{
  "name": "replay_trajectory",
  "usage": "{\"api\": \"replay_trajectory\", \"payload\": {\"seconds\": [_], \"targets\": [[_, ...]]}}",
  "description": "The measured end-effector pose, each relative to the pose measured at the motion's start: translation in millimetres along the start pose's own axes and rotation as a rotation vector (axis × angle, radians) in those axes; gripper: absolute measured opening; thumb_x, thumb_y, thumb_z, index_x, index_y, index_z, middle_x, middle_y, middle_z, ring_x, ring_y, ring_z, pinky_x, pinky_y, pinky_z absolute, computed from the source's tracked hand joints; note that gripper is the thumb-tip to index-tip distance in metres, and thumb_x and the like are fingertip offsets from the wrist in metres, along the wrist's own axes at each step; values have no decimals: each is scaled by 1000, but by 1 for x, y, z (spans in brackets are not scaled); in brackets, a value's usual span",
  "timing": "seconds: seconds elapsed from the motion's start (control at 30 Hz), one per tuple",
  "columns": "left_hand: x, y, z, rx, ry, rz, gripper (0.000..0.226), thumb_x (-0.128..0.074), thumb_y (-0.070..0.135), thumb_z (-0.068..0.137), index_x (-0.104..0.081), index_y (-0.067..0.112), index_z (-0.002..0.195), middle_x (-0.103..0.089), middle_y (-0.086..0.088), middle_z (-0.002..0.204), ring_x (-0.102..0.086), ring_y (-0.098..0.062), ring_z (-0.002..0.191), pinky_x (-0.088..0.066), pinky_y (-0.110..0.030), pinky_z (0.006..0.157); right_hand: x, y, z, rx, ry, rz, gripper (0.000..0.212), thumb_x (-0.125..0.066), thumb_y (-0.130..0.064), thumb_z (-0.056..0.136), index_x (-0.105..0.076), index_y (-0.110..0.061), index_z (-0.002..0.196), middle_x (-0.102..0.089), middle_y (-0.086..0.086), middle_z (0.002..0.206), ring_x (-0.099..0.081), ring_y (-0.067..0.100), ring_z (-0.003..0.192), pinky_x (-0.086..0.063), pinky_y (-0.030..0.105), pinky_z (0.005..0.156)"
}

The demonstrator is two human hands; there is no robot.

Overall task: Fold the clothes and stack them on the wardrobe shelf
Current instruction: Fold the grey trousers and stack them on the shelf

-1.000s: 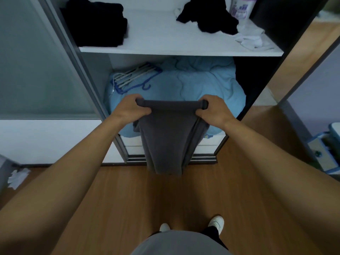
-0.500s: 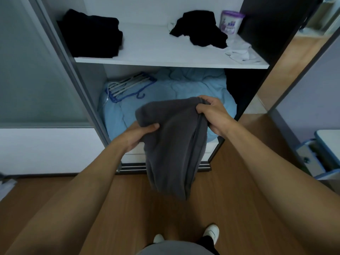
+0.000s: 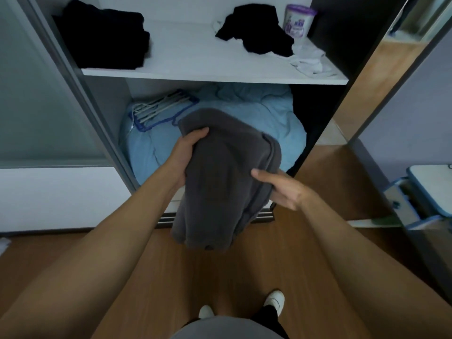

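Note:
A dark grey garment (image 3: pixel 220 177) hangs folded over in front of the open wardrobe. My left hand (image 3: pixel 188 152) grips its upper left edge, thumb on top. On the garment's right side my right hand (image 3: pixel 283 189) holds it with the thumb pressed on the cloth and the fingers underneath. Above, the white wardrobe shelf (image 3: pixel 195 57) carries a folded black stack (image 3: pixel 105 37) at the left and a crumpled black garment (image 3: pixel 256 30) at the right.
White cloth (image 3: pixel 308 59) and a purple-lidded tub (image 3: pixel 298 20) sit at the shelf's right end. Below lie a light blue duvet (image 3: pixel 256 113) and blue hangers (image 3: pixel 161 111). A sliding door (image 3: pixel 36 94) stands left, an open drawer (image 3: pixel 420 199) right, wooden floor underfoot.
The garment went from hanging off both hands at its top edge to being doubled over. My left hand slid up under it and my right hand dropped to its right side.

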State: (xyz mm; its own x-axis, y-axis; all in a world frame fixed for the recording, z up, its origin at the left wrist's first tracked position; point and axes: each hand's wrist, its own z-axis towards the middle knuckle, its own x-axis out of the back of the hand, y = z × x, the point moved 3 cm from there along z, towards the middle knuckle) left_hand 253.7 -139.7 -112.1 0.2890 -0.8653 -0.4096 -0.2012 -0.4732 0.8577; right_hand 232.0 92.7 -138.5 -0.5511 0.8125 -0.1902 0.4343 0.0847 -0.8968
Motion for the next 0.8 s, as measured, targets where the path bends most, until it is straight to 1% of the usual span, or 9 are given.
{"api": "replay_trajectory", "payload": {"seconds": [0.1, 0.2, 0.3, 0.4, 0.5, 0.6, 0.67, 0.73, 0.8], "targets": [[3, 6, -3, 78, 62, 150, 27, -70, 32, 89, -74, 11, 105, -78, -9, 97, -75, -20, 84, -59, -26, 67, -12, -2, 8, 63, 80, -115, 39, -79, -20, 84, -65, -22, 121, -71, 2, 123, -69, 14, 111, -56, 20, 84], [17, 26, 0, 78, 106, 152, 21, -69, 28, 90, -73, 9, 99, -78, -8, 81, -73, -19, 70, -57, -24, 57, -17, -37, 11, 119, 37, -31, 38, -82, -33, 80, -73, -21, 115, -73, 2, 120, -69, 18, 112, -57, 24, 83], [20, 37, 3, 75, 86, 53, 20, -65, 24, 92, -72, 7, 100, -76, -9, 78, -72, -19, 68, -58, -26, 57, -19, -41, 8, 86, -5, 127, 36, -80, -51, 74, -81, -25, 99, -74, 3, 116, -70, 17, 109, -59, 25, 79], [21, 28, 5, 139, 131, 64, 22, -67, 28, 92, -72, 8, 97, -76, -10, 81, -73, -19, 69, -58, -28, 64, -34, -5, 3, -40, -17, 214, 22, -71, -35, 79, -83, -18, 89, -77, 6, 106, -74, 18, 97, -60, 26, 70], [39, 13, 3, 143, 93, 39, 41, -67, 43, 92, -71, 7, 112, -76, -13, 105, -74, -23, 94, -58, -34, 83, -43, 5, 5, -40, 21, 297, 22, -73, -19, 77, -79, -10, 96, -75, 14, 110, -74, 26, 99, -61, 32, 73], [60, -11, -8, 143, -77, -72, 70, -60, 65, 87, -62, 12, 134, -66, -11, 132, -63, -25, 122, -54, -36, 96, -45, 1, 10, -20, 47, 347, 38, -73, -21, 78, -71, -6, 113, -73, 15, 117, -71, 27, 105, -61, 35, 80], [71, -36, -16, 181, -174, -109, 71, -65, 70, 78, -70, 18, 126, -68, -6, 131, -64, -21, 121, -57, -32, 90, -45, 7, 14, -34, 56, 395, 39, -71, -24, 83, -68, -6, 118, -72, 14, 118, -71, 26, 106, -61, 35, 80], [79, -64, -29, 267, -204, -56, 65, -82, 65, 60, -79, 21, 107, -76, 0, 113, -70, -18, 110, -60, -29, 78, -41, 14, 18, -60, 85, 427, 35, -66, -25, 90, -68, -5, 119, -72, 13, 118, -72, 25, 104, -61, 34, 79], [82, -86, -38, 385, -165, 79, 57, -81, 54, 61, -72, 20, 106, -78, 1, 103, -72, -17, 103, -60, -30, 71, -38, 20, 22, -89, 115, 409, 31, -62, -24, 94, -71, -5, 116, -73, 13, 117, -72, 25, 103, -61, 34, 78]]}}
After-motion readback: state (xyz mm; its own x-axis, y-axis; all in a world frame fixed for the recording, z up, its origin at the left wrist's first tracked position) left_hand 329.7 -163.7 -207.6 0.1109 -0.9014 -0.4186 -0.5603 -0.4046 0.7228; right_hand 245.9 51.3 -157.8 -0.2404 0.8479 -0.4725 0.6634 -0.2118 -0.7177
